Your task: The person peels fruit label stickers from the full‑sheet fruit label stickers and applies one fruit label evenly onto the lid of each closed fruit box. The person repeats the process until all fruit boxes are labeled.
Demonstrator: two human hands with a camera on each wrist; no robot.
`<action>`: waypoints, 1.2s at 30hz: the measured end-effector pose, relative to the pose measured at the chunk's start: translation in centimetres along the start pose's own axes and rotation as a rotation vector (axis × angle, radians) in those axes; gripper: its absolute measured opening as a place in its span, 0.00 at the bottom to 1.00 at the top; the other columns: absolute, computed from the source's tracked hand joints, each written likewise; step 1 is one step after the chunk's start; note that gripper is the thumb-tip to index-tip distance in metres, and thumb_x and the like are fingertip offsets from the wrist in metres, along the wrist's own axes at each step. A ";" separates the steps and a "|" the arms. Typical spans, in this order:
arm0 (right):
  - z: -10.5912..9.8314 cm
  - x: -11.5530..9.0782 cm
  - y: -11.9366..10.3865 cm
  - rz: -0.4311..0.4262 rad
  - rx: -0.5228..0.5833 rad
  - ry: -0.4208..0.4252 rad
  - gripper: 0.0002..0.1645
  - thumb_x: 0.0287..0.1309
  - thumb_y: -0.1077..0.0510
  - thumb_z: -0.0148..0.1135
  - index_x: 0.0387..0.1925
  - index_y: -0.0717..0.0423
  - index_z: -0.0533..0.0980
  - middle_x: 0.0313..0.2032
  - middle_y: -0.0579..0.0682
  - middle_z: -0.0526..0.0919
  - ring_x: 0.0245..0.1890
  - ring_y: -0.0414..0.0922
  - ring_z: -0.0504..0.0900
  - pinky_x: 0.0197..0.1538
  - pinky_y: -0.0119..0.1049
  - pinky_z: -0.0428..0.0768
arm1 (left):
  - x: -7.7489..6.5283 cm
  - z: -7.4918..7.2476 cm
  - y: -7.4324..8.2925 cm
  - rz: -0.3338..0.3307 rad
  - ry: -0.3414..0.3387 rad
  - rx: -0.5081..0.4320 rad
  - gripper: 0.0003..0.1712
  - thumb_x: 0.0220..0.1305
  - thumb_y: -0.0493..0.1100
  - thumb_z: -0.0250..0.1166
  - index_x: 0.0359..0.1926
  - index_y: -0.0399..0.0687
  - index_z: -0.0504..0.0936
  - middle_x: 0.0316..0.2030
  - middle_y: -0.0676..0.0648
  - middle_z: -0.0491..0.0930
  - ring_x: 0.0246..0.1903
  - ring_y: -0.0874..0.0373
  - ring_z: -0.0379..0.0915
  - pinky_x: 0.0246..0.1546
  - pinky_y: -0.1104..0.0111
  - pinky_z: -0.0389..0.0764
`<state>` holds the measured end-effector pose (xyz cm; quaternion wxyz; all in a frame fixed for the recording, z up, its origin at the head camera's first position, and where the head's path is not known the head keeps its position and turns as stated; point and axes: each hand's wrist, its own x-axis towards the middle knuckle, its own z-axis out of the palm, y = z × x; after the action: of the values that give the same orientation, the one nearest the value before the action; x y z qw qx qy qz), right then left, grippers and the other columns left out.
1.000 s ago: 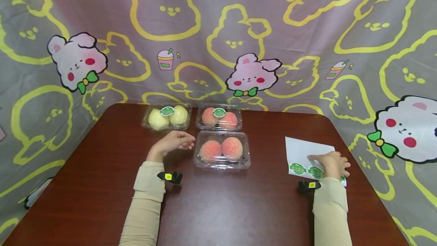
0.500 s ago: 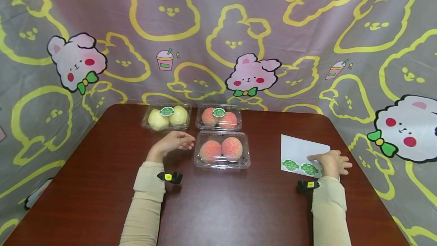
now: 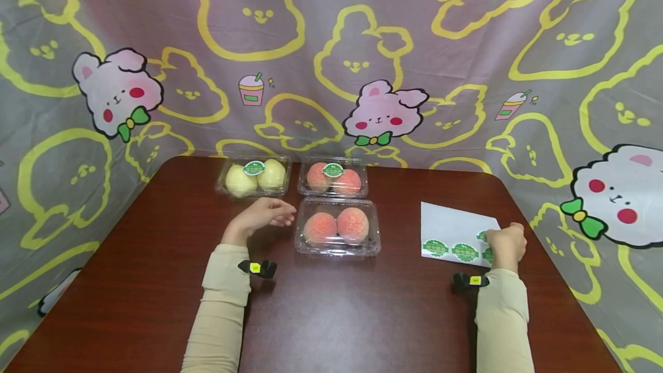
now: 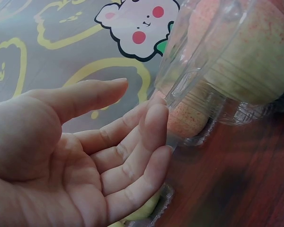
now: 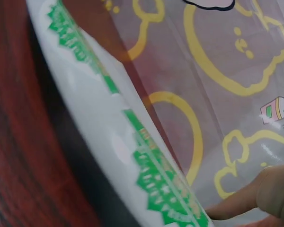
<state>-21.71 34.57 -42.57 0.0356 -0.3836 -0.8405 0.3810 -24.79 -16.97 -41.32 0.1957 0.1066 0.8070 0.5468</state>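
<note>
In the head view my right hand (image 3: 507,244) grips the right part of a white sticker sheet (image 3: 450,221) with curled fingers. Round green stickers line its near edge, and another peeks out beside my thumb. The right wrist view has the sheet (image 5: 85,109) bowed above the table, with a finger (image 5: 236,205) at its edge by a green sticker (image 5: 165,194). My left hand (image 3: 261,216) is held just left of a clear plastic box of two peaches (image 3: 338,228). Its fingers (image 4: 128,175) are loosely bent and hold nothing.
Behind stand a labelled clear box of two pale yellow fruits (image 3: 255,179) and a labelled box of two peaches (image 3: 333,179), side by side at the back of the brown table (image 3: 331,315). A patterned curtain (image 3: 311,45) rises right behind the table.
The sticker sheet has slid left and slightly away. The fingers of my right hand have curled in at its right side, uncovering another green sticker. My left hand and the boxes stay put.
</note>
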 end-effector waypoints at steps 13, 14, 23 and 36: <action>0.1 0.7 -0.6 0.150 0.472 -0.054 0.20 0.60 0.59 0.59 0.54 0.57 0.74 0.40 0.46 0.68 0.33 0.35 0.68 0.28 0.23 0.69 | -0.1 0.0 0.1 0.002 0.001 0.005 0.22 0.70 0.43 0.55 0.53 0.25 0.76 0.44 0.28 0.81 0.36 0.60 0.82 0.51 0.58 0.83; 0.1 0.7 -0.7 0.150 0.496 -0.063 0.16 0.60 0.59 0.59 0.50 0.54 0.75 0.39 0.45 0.68 0.32 0.34 0.68 0.29 0.23 0.70 | -0.1 0.0 0.1 0.002 0.000 0.004 0.22 0.70 0.43 0.55 0.53 0.25 0.76 0.44 0.27 0.81 0.36 0.60 0.82 0.51 0.57 0.83; -0.3 -0.3 -2.2 0.043 0.590 -0.149 0.10 0.63 0.55 0.58 0.43 0.54 0.72 0.20 0.36 0.72 0.21 0.32 0.74 0.24 0.26 0.77 | -0.1 -0.1 0.1 0.014 -0.003 0.005 0.23 0.70 0.43 0.55 0.53 0.24 0.75 0.43 0.29 0.82 0.36 0.60 0.82 0.51 0.58 0.83; 0.2 -2.3 -5.1 -0.068 0.621 -0.138 0.04 0.62 0.55 0.58 0.37 0.51 0.74 0.20 0.33 0.73 0.22 0.30 0.74 0.25 0.24 0.76 | 0.4 0.2 0.3 0.045 0.105 -0.026 0.20 0.71 0.40 0.54 0.52 0.25 0.76 0.35 0.44 0.85 0.33 0.64 0.81 0.49 0.58 0.84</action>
<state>-23.28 30.80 -38.73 0.1064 -0.2994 -0.6968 0.6431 -25.08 -16.56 -41.20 0.1422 0.0931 0.8065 0.5662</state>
